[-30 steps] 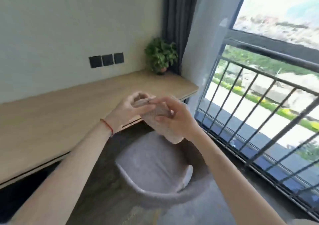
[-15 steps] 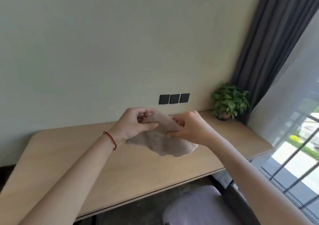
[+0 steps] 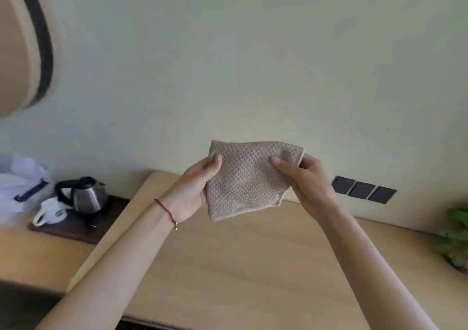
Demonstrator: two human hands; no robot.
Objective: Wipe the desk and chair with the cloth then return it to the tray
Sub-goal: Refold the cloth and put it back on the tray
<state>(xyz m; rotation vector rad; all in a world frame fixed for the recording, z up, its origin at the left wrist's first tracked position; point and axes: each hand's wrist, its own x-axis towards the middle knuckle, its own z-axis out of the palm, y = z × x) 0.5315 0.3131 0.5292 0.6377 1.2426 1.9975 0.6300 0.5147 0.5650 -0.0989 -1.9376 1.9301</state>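
- I see the desk (image 3: 253,266) nearest, bare wood under both forearms.
- Above it the left hand (image 3: 196,190) and right hand (image 3: 307,183) each pinch one side of the cloth (image 3: 247,178) — it hangs flat in the air, facing me, top edge level.
- Far left, on a dark tray (image 3: 73,224): kettle (image 3: 86,195), cup (image 3: 52,212).
- Sockets (image 3: 363,190) on the wall; plant (image 3: 455,238) at the right edge.

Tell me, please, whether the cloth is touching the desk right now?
Apart. In the head view the cloth is held up by the left hand and right hand, its lower edge hanging clear above the desk.
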